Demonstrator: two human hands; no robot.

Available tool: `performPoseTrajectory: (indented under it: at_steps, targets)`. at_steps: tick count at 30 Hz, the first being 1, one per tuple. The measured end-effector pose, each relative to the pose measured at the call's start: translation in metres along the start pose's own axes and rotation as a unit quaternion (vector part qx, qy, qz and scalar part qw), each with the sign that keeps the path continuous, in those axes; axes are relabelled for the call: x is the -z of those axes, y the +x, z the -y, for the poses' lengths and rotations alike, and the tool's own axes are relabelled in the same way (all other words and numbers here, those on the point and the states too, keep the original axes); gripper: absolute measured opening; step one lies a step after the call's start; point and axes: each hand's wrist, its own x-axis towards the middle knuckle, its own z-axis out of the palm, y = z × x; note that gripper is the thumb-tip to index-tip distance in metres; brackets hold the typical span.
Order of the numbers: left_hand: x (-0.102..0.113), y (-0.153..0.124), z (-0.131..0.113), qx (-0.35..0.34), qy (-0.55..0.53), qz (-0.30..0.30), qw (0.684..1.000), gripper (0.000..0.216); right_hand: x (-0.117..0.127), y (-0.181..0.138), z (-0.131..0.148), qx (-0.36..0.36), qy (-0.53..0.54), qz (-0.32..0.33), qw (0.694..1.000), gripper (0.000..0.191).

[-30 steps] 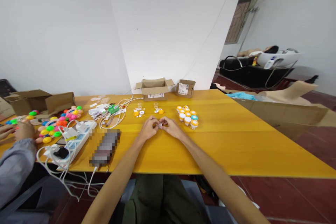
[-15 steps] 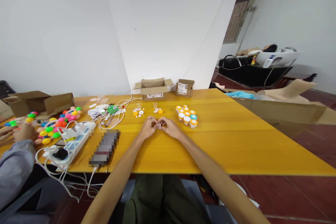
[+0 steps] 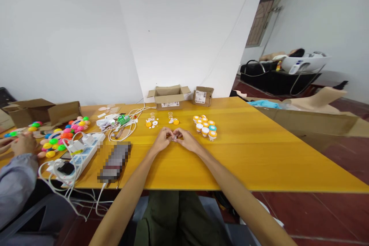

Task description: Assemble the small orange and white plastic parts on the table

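My left hand [image 3: 163, 138] and my right hand [image 3: 185, 138] meet above the table, fingertips pinched together. Between them is a small, pale, clear piece [image 3: 174, 137], mostly hidden by the fingers; its kind cannot be made out. Just beyond my hands lie an orange disc [image 3: 175, 122] with small white parts, and a clear cup [image 3: 170, 115]. Farther left is another orange disc [image 3: 148, 124] beside a white ring-like part [image 3: 155, 123] and a second clear cup [image 3: 152, 115]. To the right stands a cluster of small clear containers with orange, white and teal tops [image 3: 205, 125].
Two cardboard boxes, one open-topped [image 3: 169, 100] and one smaller [image 3: 203, 97], stand against the wall. On the left lie a phone [image 3: 115, 161], a power strip [image 3: 86, 157], tangled cables and colourful balls [image 3: 62, 138]. Another person's hand [image 3: 24, 144] is at the far left.
My hands stay almost in the same place, still pinched around the small clear piece. The other person's hand at the far left has shifted slightly.
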Motion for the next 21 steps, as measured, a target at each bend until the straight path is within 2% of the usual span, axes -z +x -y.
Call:
performPoseTrajectory:
  at_steps: [6,13,17,21]
  targets:
    - [0.002,0.003,0.000,0.003,-0.017,-0.005,1.000,0.012,-0.001,0.000,0.001,-0.001,0.010,0.004,1.000,0.015]
    - [0.004,0.007,0.008,0.045,-0.058,-0.052,0.996,0.012,-0.002,0.000,-0.002,-0.004,-0.001,-0.006,1.000,0.019]
    - [0.003,0.008,0.010,0.041,-0.064,-0.092,0.993,0.010,-0.001,-0.001,0.001,-0.009,-0.006,0.000,1.000,0.019]
    - [0.003,0.008,0.011,0.033,-0.060,-0.106,0.992,0.008,0.000,-0.001,0.004,-0.003,-0.008,0.009,1.000,0.018]
